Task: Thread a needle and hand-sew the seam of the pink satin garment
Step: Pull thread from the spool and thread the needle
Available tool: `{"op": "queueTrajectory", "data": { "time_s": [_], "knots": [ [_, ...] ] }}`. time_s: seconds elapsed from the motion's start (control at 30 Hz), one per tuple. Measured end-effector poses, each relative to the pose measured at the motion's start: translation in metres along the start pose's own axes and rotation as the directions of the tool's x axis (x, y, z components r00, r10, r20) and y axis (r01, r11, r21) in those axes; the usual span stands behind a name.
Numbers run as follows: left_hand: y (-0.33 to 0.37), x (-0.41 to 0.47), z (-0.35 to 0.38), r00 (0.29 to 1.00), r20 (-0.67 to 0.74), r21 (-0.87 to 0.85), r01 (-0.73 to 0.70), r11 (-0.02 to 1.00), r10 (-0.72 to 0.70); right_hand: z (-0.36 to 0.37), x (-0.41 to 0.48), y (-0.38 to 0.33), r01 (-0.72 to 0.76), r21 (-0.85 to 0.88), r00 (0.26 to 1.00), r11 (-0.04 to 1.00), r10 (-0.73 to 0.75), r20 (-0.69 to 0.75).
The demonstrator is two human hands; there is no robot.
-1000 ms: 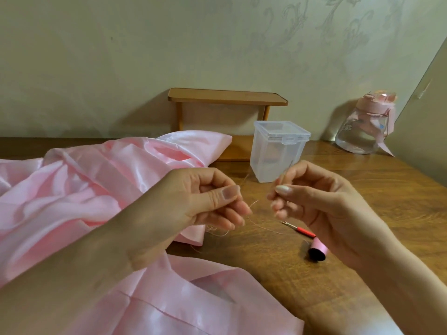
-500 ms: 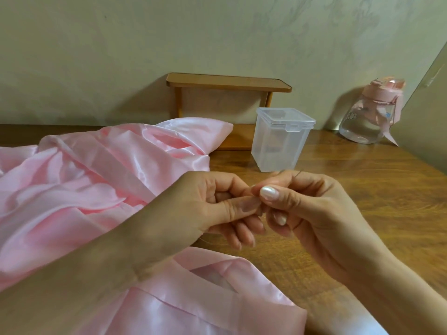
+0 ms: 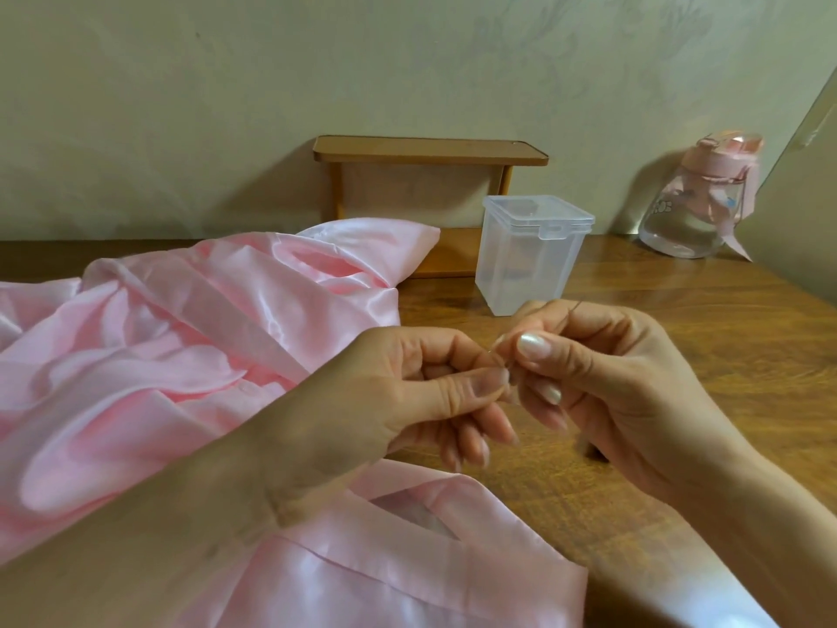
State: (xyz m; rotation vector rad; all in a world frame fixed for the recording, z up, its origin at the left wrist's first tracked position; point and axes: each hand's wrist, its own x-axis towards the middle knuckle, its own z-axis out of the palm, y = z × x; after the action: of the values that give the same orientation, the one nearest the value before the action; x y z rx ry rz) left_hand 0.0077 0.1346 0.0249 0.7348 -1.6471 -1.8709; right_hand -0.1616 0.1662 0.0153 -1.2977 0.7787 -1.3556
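Needle point(image 3: 574, 309): thin dark metal shaft, its tip showing above the right knuckles; the eye is hidden at the fingertips.
Right hand point(image 3: 611, 383): thumb and forefinger pinch it, steadying the eye.
Left hand point(image 3: 407, 392): thumb and forefinger pinched, presumably on the thread end, and touching the right's tips to feed it.
Pink satin garment point(image 3: 181, 346): crumpled on the brown wooden table point(image 3: 679, 333) below and to the left, unsewn.
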Motion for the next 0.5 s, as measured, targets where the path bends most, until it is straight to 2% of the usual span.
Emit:
{"op": "queueTrajectory", "data": {
  "time_s": [0.13,0.23,0.33,0.5],
  "knots": [
    [0.001,-0.002,0.000,1.000,-0.006,0.021,-0.017,1.000,0.017,0.000,0.000,-0.002,0.038,-0.017,0.997,0.999,-0.039,-0.064],
    [0.002,-0.001,-0.002,0.996,-0.046,0.085,-0.079,0.993,0.083,-0.005,-0.001,-0.007,0.068,-0.007,0.986,0.998,-0.068,-0.153],
    [0.002,0.000,-0.006,0.964,-0.123,0.215,-0.205,0.955,0.235,-0.013,-0.003,-0.010,0.040,0.066,0.983,0.997,-0.028,-0.180],
    [0.003,-0.003,-0.011,0.858,-0.156,0.429,-0.388,0.816,0.490,-0.003,-0.013,-0.003,-0.054,0.143,0.995,0.988,0.065,-0.076]
  ]
}}
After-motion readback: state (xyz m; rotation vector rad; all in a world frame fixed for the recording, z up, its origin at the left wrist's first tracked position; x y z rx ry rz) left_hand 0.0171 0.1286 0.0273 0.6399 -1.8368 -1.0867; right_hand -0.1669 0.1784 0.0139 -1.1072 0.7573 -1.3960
